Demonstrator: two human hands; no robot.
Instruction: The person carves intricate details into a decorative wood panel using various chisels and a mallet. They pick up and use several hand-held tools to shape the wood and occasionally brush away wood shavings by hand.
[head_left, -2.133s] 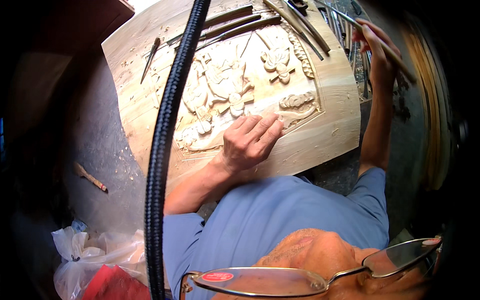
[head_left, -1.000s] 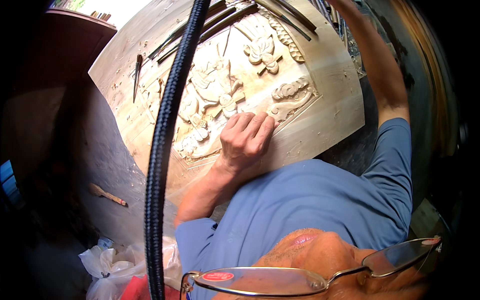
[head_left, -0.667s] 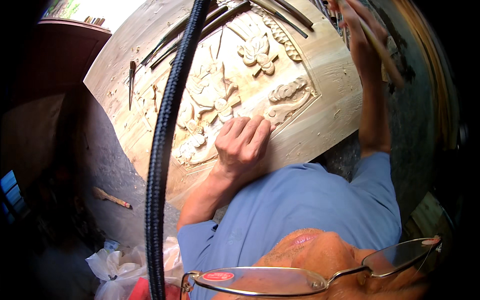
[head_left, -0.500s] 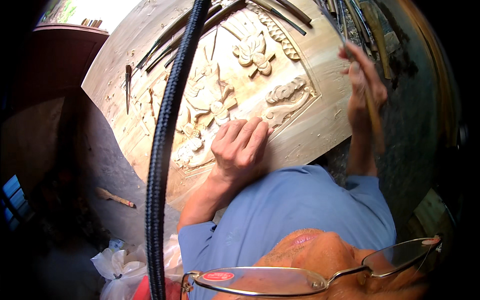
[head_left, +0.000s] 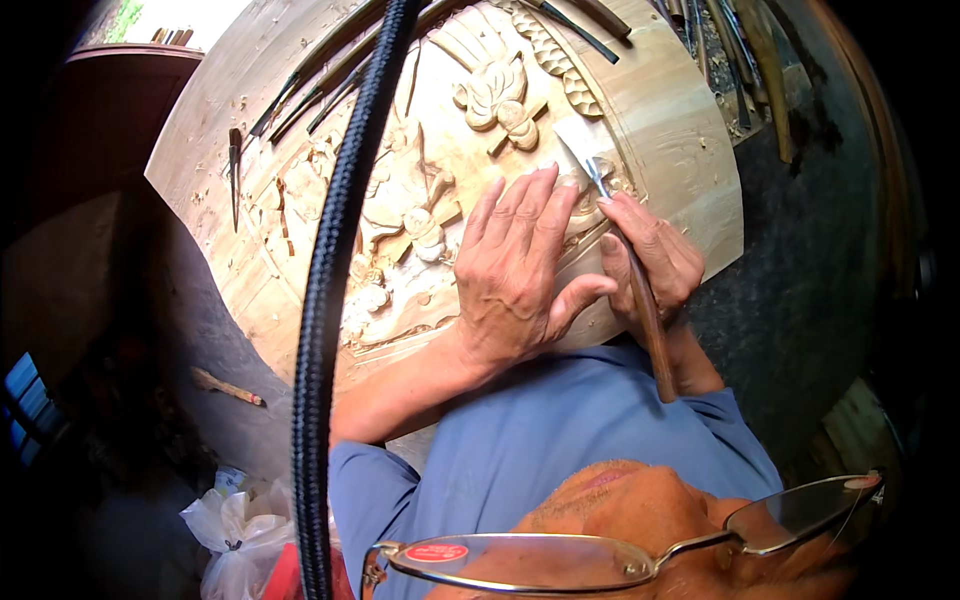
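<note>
A pale wooden panel (head_left: 690,110) carved in relief with figures, leaves and scaly bands lies before me. My right hand (head_left: 655,255) is closed round a carving chisel (head_left: 645,310) with a brown wooden handle. Its bright, flared blade (head_left: 575,140) points up and away, over the carving's right side near the scaly band. Just left of it, my left hand (head_left: 510,270) lies flat over the carved area with fingers stretched and thumb out toward the right hand. It holds nothing and hides part of the relief.
More carving tools (head_left: 310,90) lie across the panel's far side, with a slim one (head_left: 235,180) at its left. Several others (head_left: 740,60) are heaped at the far right. A black braided cable (head_left: 335,260) crosses the view. Plastic bags (head_left: 235,540) sit lower left.
My right hand has come in from the right, bringing the chisel over the carving. My left hand has gone from curled to flat with fingers stretched, shifting slightly right.
</note>
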